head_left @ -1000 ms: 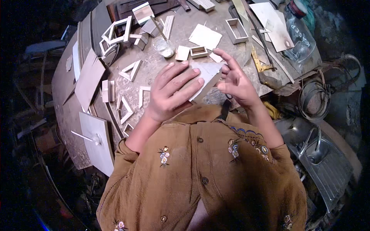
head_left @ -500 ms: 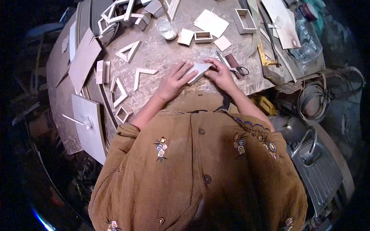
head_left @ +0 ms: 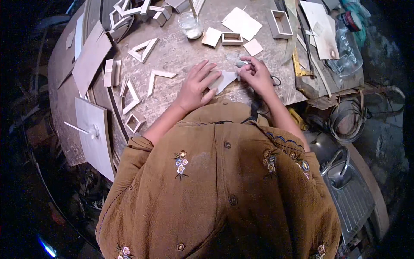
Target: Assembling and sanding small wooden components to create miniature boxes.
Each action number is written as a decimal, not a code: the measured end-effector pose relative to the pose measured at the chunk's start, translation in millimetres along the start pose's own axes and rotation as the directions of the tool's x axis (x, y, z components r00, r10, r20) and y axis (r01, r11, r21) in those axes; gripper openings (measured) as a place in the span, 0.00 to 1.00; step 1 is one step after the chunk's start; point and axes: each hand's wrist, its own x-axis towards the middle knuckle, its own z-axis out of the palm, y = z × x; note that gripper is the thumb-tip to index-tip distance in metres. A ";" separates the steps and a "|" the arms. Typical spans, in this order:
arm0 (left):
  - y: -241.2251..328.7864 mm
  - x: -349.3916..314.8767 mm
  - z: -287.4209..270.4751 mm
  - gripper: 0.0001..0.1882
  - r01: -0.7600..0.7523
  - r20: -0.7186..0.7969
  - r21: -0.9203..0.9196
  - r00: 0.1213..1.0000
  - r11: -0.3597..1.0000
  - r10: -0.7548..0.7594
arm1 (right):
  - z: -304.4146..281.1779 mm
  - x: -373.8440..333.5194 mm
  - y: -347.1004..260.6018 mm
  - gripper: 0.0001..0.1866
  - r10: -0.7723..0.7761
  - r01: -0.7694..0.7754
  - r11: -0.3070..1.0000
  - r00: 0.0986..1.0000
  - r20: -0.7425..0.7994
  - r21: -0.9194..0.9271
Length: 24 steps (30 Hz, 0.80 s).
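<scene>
A thin pale grey, pointed piece of sheet (head_left: 226, 80) lies on the worn wooden bench in front of me. My left hand (head_left: 197, 88) rests at its left side, fingers spread and stretched, index finger over the edge and thumb apart. At the piece's right tip is my right hand (head_left: 258, 77), with thumb and fingertips pinched together; whatever they hold is too small to make out. A small grey-green item (head_left: 241, 64) shows beside these fingers. The scissors (head_left: 276, 80) are mostly hidden by the right hand, one dark handle loop showing.
Left of my hands lie an L-shaped wood piece (head_left: 160, 75), a triangular frame (head_left: 143, 50) and other small frames. Beyond stand a glass jar (head_left: 190, 26) with a stick, a small open box (head_left: 232, 39) and a larger one (head_left: 281, 24). A yellow-handled saw (head_left: 298, 71) lies right.
My right hand has let go of the sheet's right edge and moved slightly right, its fingers now pinched. My left thumb has shifted off the sheet's top toward me, and its fingers have spread.
</scene>
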 end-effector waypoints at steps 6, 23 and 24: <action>-3.9 8.9 13.3 0.28 0.003 0.030 -0.006 1.000 1.000 -0.003 | 5.7 -1.9 -23.6 0.22 -0.016 0.022 0.982 0.999 0.032 -0.189; -6.8 9.2 17.2 0.26 -0.001 0.040 -0.039 0.999 0.999 0.002 | 0.8 9.1 -24.1 0.25 0.117 -0.096 0.983 0.985 0.126 -0.157; -6.2 9.6 16.6 0.25 -0.018 0.056 -0.027 0.998 0.999 0.020 | 0.2 9.3 -23.9 0.25 0.116 -0.096 0.983 0.985 0.125 -0.156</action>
